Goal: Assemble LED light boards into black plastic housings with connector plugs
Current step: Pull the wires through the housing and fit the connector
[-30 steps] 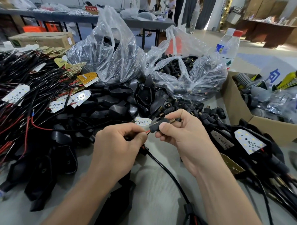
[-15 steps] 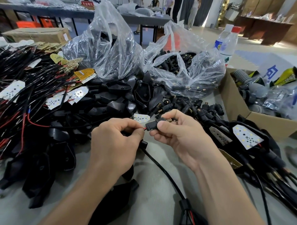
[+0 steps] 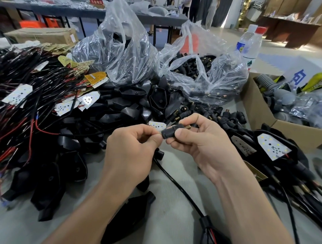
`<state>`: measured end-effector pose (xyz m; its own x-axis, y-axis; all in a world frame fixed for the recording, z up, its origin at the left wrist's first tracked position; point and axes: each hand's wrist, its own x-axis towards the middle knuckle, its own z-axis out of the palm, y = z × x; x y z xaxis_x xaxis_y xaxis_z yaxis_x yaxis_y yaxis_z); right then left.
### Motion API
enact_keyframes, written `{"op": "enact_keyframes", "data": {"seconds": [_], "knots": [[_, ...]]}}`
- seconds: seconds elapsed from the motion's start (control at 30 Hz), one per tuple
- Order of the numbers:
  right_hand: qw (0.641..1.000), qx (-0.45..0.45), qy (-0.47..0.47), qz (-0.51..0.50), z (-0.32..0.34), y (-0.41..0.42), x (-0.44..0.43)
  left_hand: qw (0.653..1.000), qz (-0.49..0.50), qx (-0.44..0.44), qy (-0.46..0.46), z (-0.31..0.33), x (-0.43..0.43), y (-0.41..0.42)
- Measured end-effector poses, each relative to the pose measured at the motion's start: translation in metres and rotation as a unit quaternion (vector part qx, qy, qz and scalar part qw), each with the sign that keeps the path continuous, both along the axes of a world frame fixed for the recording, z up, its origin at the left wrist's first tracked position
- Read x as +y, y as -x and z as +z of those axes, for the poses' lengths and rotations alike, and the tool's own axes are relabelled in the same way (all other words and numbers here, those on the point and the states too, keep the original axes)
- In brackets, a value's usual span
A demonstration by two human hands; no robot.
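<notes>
Surface (head view, the only one): grey ribbed cloth surface (image 3: 170,209) crowded with parts; other tables and standing people far behind.
Connector plug: small black connector plug (image 3: 169,133) with a brass threaded tip, held in the air over the middle of the surface.
Right hand: right hand (image 3: 200,144) clamped on the plug, thumb below, fingers over the top.
Left hand: left hand (image 3: 132,149) just left of the plug, thumb and forefinger pinched on the end of the black cable (image 3: 174,179) (the bare wires are hidden under the fingertips).
LED board: white LED board (image 3: 156,125) just behind the plug, peeping over the left knuckles.
Housings: black housings (image 3: 132,97) heaped behind and left of the plug; a clear bag (image 3: 209,81) of spare plugs behind it to the right.
Step, as I judge it: feeding the cable into the plug's rear. Hold the plug steady and in line, pinch close to the end so the wires do not buckle, and push straight.
Writing: the red sign (image 3: 96,1) far behind the plug has white Chinese characters, cropped. The bottle (image 3: 250,43) label is too small to read. A large blue character shows on a white panel above the cardboard box (image 3: 257,111) to the right.
</notes>
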<state>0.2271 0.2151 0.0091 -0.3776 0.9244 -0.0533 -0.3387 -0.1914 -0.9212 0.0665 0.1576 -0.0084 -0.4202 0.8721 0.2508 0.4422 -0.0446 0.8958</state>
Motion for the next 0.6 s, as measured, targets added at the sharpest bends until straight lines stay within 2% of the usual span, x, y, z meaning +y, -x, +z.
{"op": "enact_keyframes", "data": {"seconds": [0.23, 0.43, 0.6], "knots": [[1.000, -0.007, -0.015, -0.003, 0.0006, 0.0025, -0.0008, 0.991, -0.048, -0.123, 0.018, 0.0017, 0.0034, -0.0003], [0.998, 0.005, 0.010, -0.057, 0.0009, 0.0028, 0.0008, 0.992, -0.087, -0.084, 0.027, 0.0015, 0.0015, -0.0070], [0.998, 0.016, 0.009, -0.055, 0.0025, 0.0029, 0.0012, 0.987, -0.089, -0.131, 0.009, 0.0040, 0.0021, -0.0082]]}}
